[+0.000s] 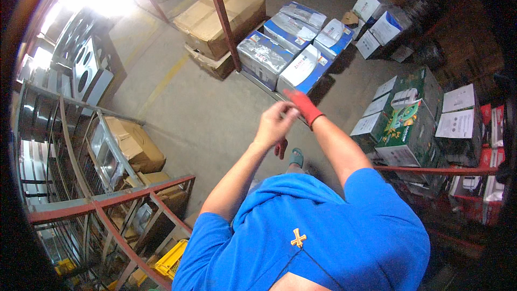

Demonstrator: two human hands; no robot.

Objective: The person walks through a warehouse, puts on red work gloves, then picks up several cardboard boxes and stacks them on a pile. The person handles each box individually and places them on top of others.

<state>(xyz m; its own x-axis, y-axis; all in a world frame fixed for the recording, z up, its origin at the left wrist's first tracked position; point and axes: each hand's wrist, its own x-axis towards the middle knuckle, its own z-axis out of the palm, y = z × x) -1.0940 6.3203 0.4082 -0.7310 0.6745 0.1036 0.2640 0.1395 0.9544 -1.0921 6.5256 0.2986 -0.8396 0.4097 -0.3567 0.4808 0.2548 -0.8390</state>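
My bare left hand [276,123] is raised in front of my body, its fingers curled in against the red work glove [306,106] on my right hand. What the left fingertips hold, if anything, is hidden and blurred. My right hand [301,102] wears that glove, its fingers stretched out toward the upper left and slightly smeared by motion. Just below the left hand hangs another dark red glove [280,149]; what holds it up is hidden.
Ahead stand blue-and-white cartons [304,67] on a low base, beside stacked brown boxes [219,19]. Green printed cartons [406,124] are at right. A red metal rack [107,205] with a yellow crate [171,258] is at left. A red upright post [221,16] rises ahead.
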